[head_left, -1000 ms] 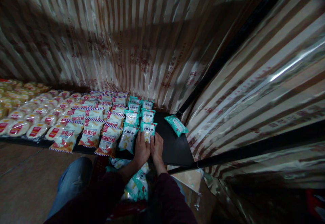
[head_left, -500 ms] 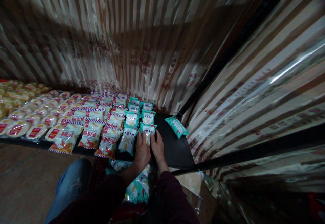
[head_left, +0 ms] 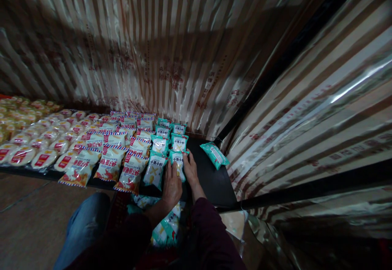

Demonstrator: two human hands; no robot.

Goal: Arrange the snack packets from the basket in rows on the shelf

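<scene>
A small teal-and-white snack bag (head_left: pixel 179 158) lies at the front of a short row on a black shelf board (head_left: pixel 211 188). My left hand (head_left: pixel 172 186) rests on its lower left part with the fingers stretched out. Along its right edge lies my right hand (head_left: pixel 191 172), fingers extended and touching the bag. Neither hand is wrapped round it; the right thumb is hidden. A matching teal bag (head_left: pixel 154 170) is just left of my left hand, and others line up behind. Another teal bag (head_left: pixel 214 155) lies apart at the right, by the rack post.
Red-white-and-blue trimmed snack bags (head_left: pixel 131 173), round wrapped crackers (head_left: pixel 44 158) and yellow packets (head_left: pixel 15 113) fill the board leftward. Below its front edge are more teal bags (head_left: pixel 167 231). Black posts (head_left: pixel 235 117) and striped plastic sheeting (head_left: pixel 171 58) bound the back and right.
My right hand has shifted slightly up along the bag's right edge. My left hand has stayed nearly in place, and more of the bag's front shows between them.
</scene>
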